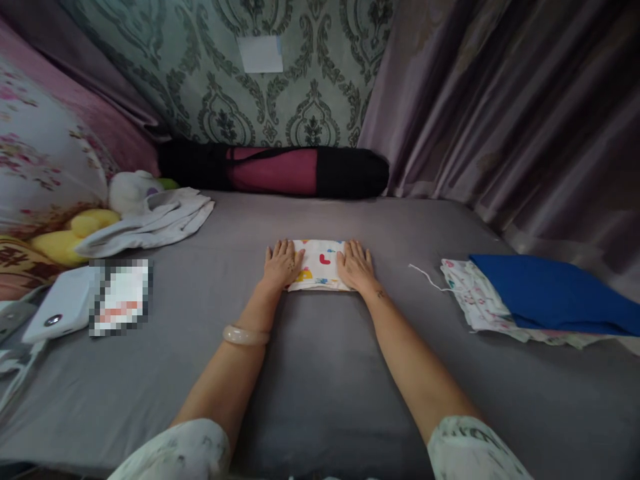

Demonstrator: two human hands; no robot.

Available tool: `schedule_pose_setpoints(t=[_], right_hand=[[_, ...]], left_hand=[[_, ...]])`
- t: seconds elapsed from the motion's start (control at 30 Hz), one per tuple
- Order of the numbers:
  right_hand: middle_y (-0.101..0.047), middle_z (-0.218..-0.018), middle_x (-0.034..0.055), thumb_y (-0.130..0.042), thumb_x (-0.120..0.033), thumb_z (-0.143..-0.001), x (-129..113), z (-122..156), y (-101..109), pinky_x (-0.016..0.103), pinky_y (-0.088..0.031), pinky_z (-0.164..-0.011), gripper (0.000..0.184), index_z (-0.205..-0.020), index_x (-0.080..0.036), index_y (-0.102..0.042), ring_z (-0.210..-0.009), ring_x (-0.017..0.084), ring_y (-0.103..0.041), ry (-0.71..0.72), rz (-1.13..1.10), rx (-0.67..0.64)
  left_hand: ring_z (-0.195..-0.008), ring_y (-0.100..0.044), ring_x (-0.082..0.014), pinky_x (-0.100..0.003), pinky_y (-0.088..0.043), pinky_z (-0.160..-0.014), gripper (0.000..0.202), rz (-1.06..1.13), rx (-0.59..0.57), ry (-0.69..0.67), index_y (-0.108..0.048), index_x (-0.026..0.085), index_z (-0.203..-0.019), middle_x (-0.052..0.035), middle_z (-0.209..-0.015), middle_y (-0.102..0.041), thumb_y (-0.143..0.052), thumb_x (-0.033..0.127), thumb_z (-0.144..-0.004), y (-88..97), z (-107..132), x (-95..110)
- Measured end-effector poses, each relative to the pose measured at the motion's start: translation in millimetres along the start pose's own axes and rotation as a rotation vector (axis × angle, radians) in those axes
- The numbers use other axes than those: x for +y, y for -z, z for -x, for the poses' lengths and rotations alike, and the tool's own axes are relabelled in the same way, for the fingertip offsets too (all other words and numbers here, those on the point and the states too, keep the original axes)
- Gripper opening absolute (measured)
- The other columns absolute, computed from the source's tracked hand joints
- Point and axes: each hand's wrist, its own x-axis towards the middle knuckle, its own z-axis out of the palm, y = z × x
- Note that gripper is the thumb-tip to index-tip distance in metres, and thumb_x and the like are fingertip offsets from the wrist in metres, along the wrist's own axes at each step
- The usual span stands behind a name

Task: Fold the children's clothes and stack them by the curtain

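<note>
A folded white cloth (pixel 320 265) with colourful prints lies flat on the grey bed sheet (pixel 320 373), in the middle of the view. My left hand (pixel 281 265) presses flat on its left end, fingers stretched out and pointing away from me. On the right end rests my right hand (pixel 356 267), also flat with the fingers spread. Neither hand grips the cloth. A pale bangle (pixel 246 335) circles my left forearm.
At the right lie folded clothes (pixel 475 297) under a blue folded cloth (pixel 555 293). A crumpled grey garment (pixel 160 220), plush toys (pixel 95 223) and a white power bank (pixel 65 303) with a cable are at the left. A long black-and-maroon bag (pixel 273 172) lines the back wall.
</note>
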Motion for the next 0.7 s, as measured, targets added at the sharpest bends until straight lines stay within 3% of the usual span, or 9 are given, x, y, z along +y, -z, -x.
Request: schedule_pose_setpoints(t=[0.27, 0.47, 0.57, 0.7], right_hand=[[-0.023, -0.156, 0.0152, -0.016, -0.038, -0.098, -1, 1, 4, 0.049, -0.012, -0.115, 0.061, -0.147, -0.004, -0.03, -0.144, 0.027, -0.017, 0.001, -0.011, 0.001], [-0.027, -0.154, 0.0166, -0.018, -0.036, -0.098, -18, 9, 10, 0.049, -0.01, -0.115, 0.06, -0.146, -0.003, -0.032, -0.143, 0.027, -0.018, 0.092, 0.003, 0.107], [-0.028, -0.154, 0.0156, -0.018, -0.035, -0.098, -26, 14, 5, 0.048, -0.012, -0.115, 0.058, -0.146, -0.005, -0.033, -0.143, 0.027, -0.02, 0.134, 0.003, 0.086], [-0.029, -0.154, 0.0151, -0.021, -0.034, -0.097, -28, 16, -4, 0.049, -0.012, -0.115, 0.057, -0.146, -0.006, -0.033, -0.143, 0.026, -0.02, 0.132, 0.02, 0.071]], left_hand=[[-0.144, -0.02, -0.0298, -0.056, -0.012, -0.115, 0.064, -0.023, 0.049, -0.01, -0.035, 0.011, -0.146, -0.0141, -0.154, -0.03, -0.014, 0.047, -0.097, 2.9, 2, 2], [-0.142, -0.025, -0.0307, -0.052, -0.011, -0.116, 0.062, -0.079, 0.219, -0.063, -0.039, 0.002, -0.141, -0.0199, -0.148, -0.038, -0.017, 0.04, -0.098, 4.4, 20, 39], [-0.142, -0.025, -0.0312, -0.05, -0.012, -0.116, 0.061, -0.058, 0.182, -0.097, -0.038, 0.001, -0.142, -0.0203, -0.149, -0.035, -0.019, 0.039, -0.098, -2.8, 27, 53], [-0.142, -0.024, -0.0315, -0.05, -0.012, -0.116, 0.062, -0.04, 0.08, -0.084, -0.036, 0.001, -0.144, -0.0196, -0.151, -0.032, -0.019, 0.04, -0.098, -11.0, 29, 55]])
